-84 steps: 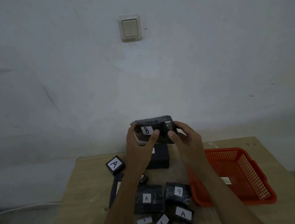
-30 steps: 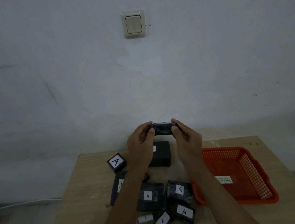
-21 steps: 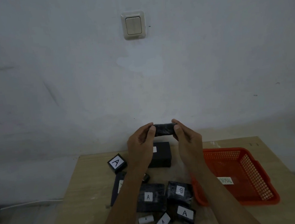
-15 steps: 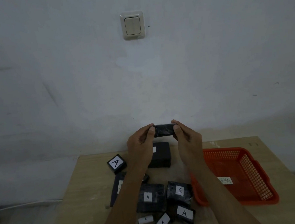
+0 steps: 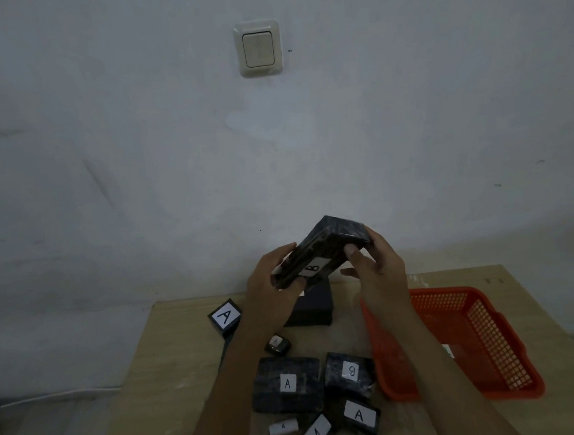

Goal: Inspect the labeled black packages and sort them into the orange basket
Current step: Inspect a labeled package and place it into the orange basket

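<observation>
— What is laid out at the left of the worktop (image 5: 173, 363)?

— A small black cube labelled A (image 5: 225, 317) is set near the far left. Nearer the camera, a cluster of black packages is spread: a large flat one marked A (image 5: 287, 384), one beside it whose label seems to read B (image 5: 350, 372), though the light is too poor for this to be said firmly, and two more A packages at the near edge. A plain dark box (image 5: 311, 306) is partly hidden behind the raised arms.

— And what is being handled?

— One package marked B (image 5: 319, 257) is held up above the worktop, tilted, with its label turned toward the camera. Its lower left end is gripped by the left hand (image 5: 272, 287), fingers curled round it; its upper right end is pinched by the right hand (image 5: 373, 265). So neither grip is released: both are closed on the same package.

— Which step is judged to be in hand?

— Inspection. The package is being turned for viewing and has not yet been carried over the orange basket (image 5: 460, 341), which stands at the right of the worktop, with only a white tag to be seen inside.

— What would the next move call for?

— The package would need to be carried rightward and lowered past the basket's near rim. One grip could be released first, since the package looks light enough for a single hand. The rest of the cluster would remain to be checked.
</observation>
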